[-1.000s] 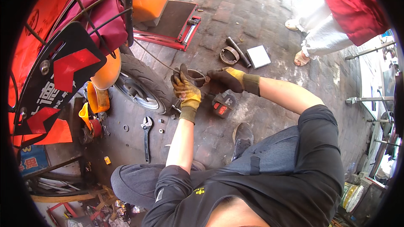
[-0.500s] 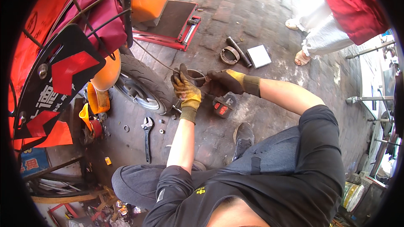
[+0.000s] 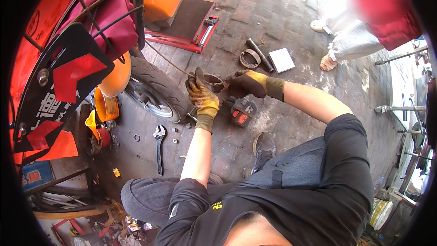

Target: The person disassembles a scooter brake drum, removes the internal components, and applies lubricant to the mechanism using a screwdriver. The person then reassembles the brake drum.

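Observation:
My left hand (image 3: 203, 98), in a yellow and dark work glove, is closed round the left side of a round dark brake plate (image 3: 213, 77). A coil spring (image 3: 214, 83) stretches across its face. A thin cable (image 3: 168, 62) runs from the upper left down to my left fingers. My right hand (image 3: 248, 83), gloved alike, pinches at the spring's right end; its fingertips hide what they grip. Just below my hands lies a red and black cordless power tool (image 3: 243, 111), partly covered by them.
Left stands a wheel with its tyre (image 3: 157, 84). An adjustable wrench (image 3: 159, 150) and small nuts lie on the brick floor. Beyond my hands are a curved brake shoe (image 3: 250, 58), a dark tube (image 3: 259, 54) and a white box (image 3: 282, 60). Someone in red (image 3: 387, 9) stands at upper right.
My right hand has shifted slightly up and to the right. My left hand keeps its hold, nearly still. The person in red has moved slightly.

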Demonstrator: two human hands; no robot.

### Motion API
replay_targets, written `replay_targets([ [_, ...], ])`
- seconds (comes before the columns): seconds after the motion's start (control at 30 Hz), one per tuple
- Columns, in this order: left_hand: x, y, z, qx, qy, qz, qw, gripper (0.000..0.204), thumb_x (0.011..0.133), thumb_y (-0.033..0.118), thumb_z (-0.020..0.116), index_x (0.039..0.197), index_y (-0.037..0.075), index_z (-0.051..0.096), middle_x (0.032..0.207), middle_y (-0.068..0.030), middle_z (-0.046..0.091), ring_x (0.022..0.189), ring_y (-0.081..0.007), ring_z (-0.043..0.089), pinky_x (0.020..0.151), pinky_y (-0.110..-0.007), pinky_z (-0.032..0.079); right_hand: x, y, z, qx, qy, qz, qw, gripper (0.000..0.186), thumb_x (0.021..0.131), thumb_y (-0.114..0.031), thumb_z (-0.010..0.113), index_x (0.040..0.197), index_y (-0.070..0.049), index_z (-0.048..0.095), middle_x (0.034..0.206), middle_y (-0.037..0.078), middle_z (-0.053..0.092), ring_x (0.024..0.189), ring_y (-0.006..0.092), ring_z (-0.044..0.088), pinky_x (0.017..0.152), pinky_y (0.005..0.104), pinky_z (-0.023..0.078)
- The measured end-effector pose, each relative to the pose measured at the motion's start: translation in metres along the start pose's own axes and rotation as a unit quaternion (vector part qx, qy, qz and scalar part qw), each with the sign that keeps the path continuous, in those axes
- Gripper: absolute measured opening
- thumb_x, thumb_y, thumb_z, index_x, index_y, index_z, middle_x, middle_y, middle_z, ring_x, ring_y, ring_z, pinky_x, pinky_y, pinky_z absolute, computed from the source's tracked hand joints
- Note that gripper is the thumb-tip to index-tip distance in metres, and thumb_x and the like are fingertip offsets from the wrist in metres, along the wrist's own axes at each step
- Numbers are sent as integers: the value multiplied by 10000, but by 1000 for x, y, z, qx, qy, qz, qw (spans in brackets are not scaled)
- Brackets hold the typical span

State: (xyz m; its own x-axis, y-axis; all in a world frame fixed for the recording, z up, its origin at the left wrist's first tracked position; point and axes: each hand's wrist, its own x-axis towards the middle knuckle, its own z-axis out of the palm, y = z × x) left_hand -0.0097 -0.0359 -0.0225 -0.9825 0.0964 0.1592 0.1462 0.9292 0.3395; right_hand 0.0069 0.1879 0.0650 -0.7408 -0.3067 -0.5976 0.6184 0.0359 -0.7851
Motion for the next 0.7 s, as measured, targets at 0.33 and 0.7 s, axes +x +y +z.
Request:
replay_targets([
  [0.33,-3,-1,9,-43,49,15,998,1261,758,581,876,1711,95,209,1648,-326,375,1536,-514,353,1303,-583,268,1,-2,-3,34,-78,73,994,650,1088,-670,514,1114,-64,747,863,66,747,729,181,703,684,303,576],
  [0.7,-2,6,-7,-54,20,12,998,1222,822,544,846,1690,-8,186,1671,-322,356,1578,-468,330,1349,-559,178,10,5,-19,111,-162,135,971,698,1100,-689,444,1152,-57,732,918,54,728,702,162,682,672,303,569],
])
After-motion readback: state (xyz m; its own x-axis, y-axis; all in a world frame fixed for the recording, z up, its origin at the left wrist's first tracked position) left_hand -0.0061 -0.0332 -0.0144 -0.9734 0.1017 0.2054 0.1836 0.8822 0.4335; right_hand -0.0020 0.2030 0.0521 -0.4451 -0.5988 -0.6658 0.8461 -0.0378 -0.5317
